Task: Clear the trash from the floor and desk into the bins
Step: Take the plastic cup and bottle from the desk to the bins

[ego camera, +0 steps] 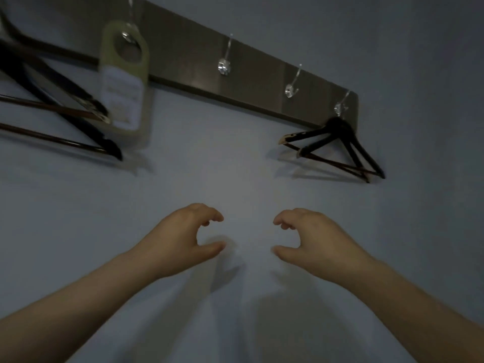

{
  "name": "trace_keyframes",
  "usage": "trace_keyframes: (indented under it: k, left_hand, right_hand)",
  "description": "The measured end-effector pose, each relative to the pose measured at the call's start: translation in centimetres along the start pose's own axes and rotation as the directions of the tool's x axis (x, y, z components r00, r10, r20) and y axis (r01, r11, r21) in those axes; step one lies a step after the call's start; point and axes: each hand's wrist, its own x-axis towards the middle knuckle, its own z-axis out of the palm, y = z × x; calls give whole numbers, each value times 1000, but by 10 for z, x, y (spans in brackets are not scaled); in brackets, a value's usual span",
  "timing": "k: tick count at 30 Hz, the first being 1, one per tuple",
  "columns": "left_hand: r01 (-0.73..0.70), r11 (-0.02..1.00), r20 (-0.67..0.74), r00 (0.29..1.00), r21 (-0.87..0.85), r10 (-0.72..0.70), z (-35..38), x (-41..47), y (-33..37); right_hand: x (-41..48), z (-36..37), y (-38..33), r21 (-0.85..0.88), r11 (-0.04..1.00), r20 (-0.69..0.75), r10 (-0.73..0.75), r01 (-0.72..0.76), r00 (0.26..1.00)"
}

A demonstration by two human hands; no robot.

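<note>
While both arms stretch toward the wall [235,174], the left hand [183,239] and right hand [311,237] sit level, fingers loosely curled, holding nothing. No trash or bin in sight, just a hook rail [262,82], hangers [340,150] and a door tag [124,87]. Neither hand is nearer; the trash likely lies below the view.

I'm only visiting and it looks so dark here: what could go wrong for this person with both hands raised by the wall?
The light is dim, so the empty left hand or right hand could knock the hangers off the end hook if it moves up. The door tag hanging on another hook might get mistaken for trash.
</note>
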Motion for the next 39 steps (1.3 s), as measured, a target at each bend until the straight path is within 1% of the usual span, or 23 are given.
trace_keyframes:
  k: [2,4,8,10,14,19,22,24,27,30,34,39]
  left_hand:
    - [72,995,5,997,67,-73,-17,-25,3]
    - [131,982,-4,991,137,-131,-38,-53,6]
    - [249,918,3,965,308,-262,-99,-116,9]
    - [319,860,-24,941,398,-338,-135,-148,11]
    - [473,723,-146,871,503,-469,-210,-219,20]
    - [551,544,-225,803,633,-552,-302,-313,46]
    - [594,426,-276,749,683,-602,-365,-381,72]
    - [618,344,-306,706,707,-638,-410,-428,91]
    - [658,200,-365,616,726,-698,-470,-500,117]
    - [690,98,-420,539,717,-730,-519,-558,139]
    - [705,3,-475,481,709,-737,-570,-619,149]
    - [740,-57,-531,424,670,-734,-612,-676,126]
  right_hand:
    - [1,9,-15,57,995,17,-86,85,996]
    - [2,20,-37,129,974,-1,-188,186,982]
    - [5,33,-102,260,893,-42,-369,366,929]
    - [5,36,-142,317,842,-49,-445,436,894]
    - [1,30,-229,415,718,-98,-576,559,812]
    - [-24,5,-360,504,505,-225,-707,701,671]
    - [-53,-18,-451,559,358,-290,-761,748,581]
    - [-78,-35,-513,593,270,-330,-778,758,535]
    - [-120,-57,-601,617,148,-392,-793,773,466]
    - [-158,-75,-677,633,46,-436,-804,773,405]
    - [-189,-86,-764,638,-57,-465,-823,768,326]
    - [-197,-77,-852,619,-130,-488,-836,775,250]
